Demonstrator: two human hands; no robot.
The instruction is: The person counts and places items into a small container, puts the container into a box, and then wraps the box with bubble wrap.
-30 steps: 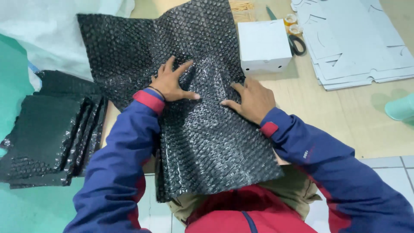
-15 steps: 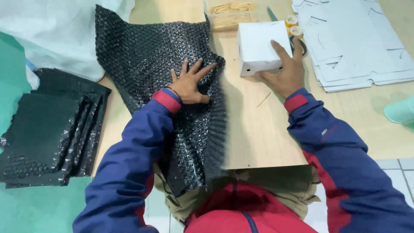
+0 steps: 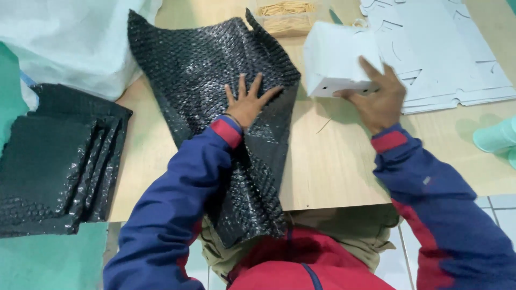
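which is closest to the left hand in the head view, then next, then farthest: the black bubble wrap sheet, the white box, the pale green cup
1. Black bubble wrap sheet: directly under the left hand, which is pressed flat on it.
2. White box: to the right, gripped by the right hand.
3. Pale green cup: at the far right edge.

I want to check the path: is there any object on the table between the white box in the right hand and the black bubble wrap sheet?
Nothing visible: only bare wooden table lies between the white box, held by the right hand, and the black bubble wrap sheet.
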